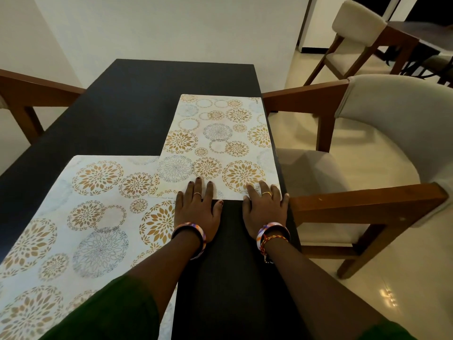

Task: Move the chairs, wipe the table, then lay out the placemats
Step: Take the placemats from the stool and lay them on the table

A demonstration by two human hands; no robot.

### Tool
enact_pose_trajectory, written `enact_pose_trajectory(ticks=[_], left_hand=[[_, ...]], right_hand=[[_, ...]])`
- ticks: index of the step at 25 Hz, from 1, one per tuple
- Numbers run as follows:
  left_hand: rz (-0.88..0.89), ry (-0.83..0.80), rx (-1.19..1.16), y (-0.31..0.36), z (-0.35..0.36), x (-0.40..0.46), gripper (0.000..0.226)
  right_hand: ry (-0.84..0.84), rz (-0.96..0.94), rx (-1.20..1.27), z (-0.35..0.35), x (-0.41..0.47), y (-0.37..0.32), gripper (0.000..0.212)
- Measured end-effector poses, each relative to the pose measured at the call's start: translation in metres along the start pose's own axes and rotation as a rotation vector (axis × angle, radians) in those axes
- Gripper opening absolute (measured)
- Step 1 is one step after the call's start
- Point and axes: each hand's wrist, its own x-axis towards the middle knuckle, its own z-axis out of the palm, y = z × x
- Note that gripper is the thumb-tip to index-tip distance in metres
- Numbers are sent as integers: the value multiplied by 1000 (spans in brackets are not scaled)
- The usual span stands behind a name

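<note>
1. The left hand (196,207) lies flat with its fingers straight and spread; the fingertips press the near edge of the far placemat (218,146) and the palm rests on the dark surface (117,99).
2. The right hand (266,204) is also flat and spread wide, its fingers on the same mat's near right corner, close to the right edge of the surface.
3. Neither hand grips anything; both only press down.
4. The far placemat, white with gold and grey floral circles, lies along the right side of the surface, and its near left corner overlaps the near placemat (81,229).
5. The near placemat, in the same pattern, covers the near left part of the surface and runs out of view at the bottom.
6. An upholstered armchair (382,128) with wooden arms stands just beside the right edge, facing the surface.
7. A wooden chair arm (31,87) shows at the left edge.
8. Another cushioned chair (353,33) stands well apart, at the upper right.
</note>
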Motion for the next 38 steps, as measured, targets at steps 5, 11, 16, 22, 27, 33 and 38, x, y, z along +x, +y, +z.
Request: enact_pose_trajectory(ticks=[5, 11, 16, 22, 27, 33, 38], left_hand=[[28, -11, -11, 0, -1, -1, 55], [47, -30, 1, 1, -3, -1, 52], [53, -35, 7, 2, -5, -2, 51], [73, -41, 12, 2, -5, -2, 50], [74, -36, 1, 2, -6, -3, 50], [75, -34, -9, 1, -6, -2, 50], [75, -36, -16, 1, -5, -2, 50]], right_hand=[[7, 11, 52, 0, 1, 1, 48], [-11, 6, 61, 0, 2, 2, 49], [-26, 12, 74, -1, 1, 2, 50], [-34, 15, 76, -1, 2, 3, 50], [-43, 20, 83, -1, 3, 2, 51], [-35, 16, 95, -2, 2, 2, 50], [-23, 11, 97, -1, 2, 2, 50]])
